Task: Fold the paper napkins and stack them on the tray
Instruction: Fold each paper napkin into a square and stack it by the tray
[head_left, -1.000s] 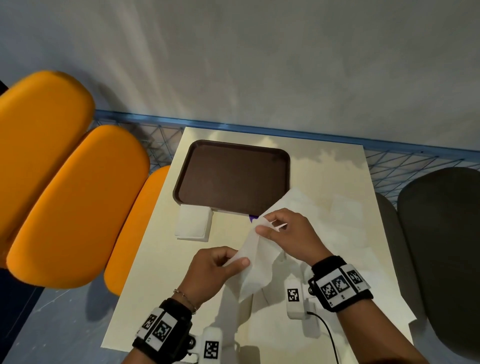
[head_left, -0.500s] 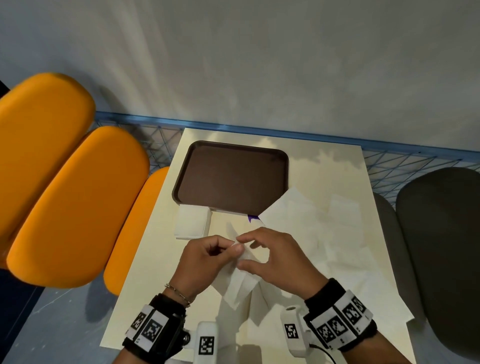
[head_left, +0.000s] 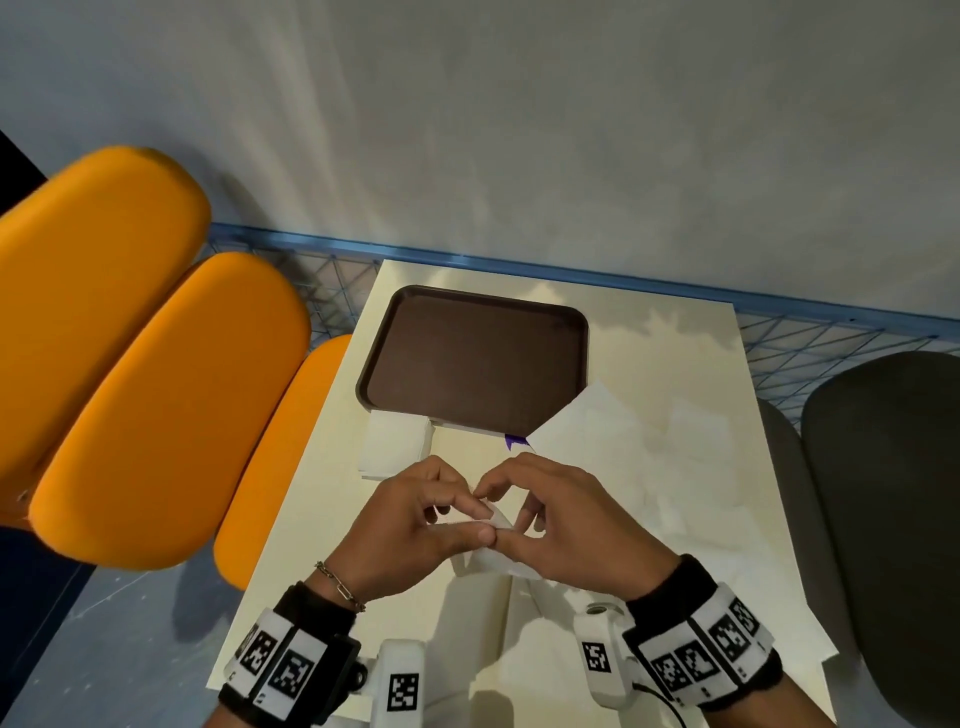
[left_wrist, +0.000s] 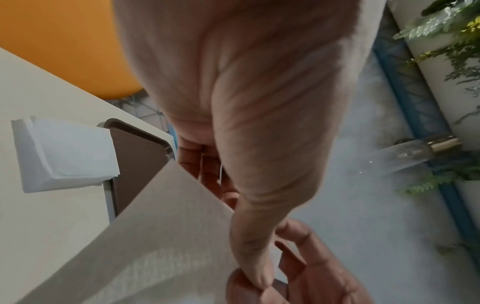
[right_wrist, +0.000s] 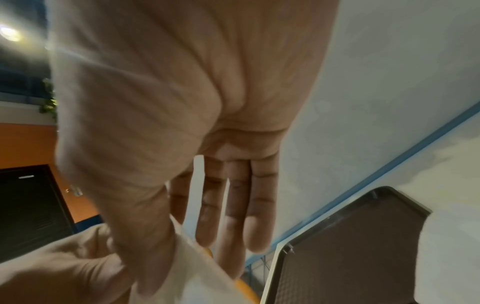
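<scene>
Head view puts both hands together over the near half of the cream rectangular table (head_left: 675, 374), and I read my left hand (head_left: 415, 525) and right hand (head_left: 566, 525) as meeting thumb tip to thumb tip, each pinching the same thin white paper napkin (head_left: 491, 558). Its loose part hangs below the thumbs toward the wrists. On the left wrist view the left thumb presses the sheet against the curled fingers (left_wrist: 210, 164); on the right wrist view the right thumb clamps the paper while the other fingers (right_wrist: 259, 205) stretch out nearly straight beyond it. Just past the left fingers lies a folded white napkin stack (head_left: 397, 449), its far edge touching the dark brown rectangular plastic tray (head_left: 475, 353), which sits farther out. Past the right fingers a spread of unfolded white napkin sheets (head_left: 649, 457) covers the table, one corner overlapping the tray's near corner.
</scene>
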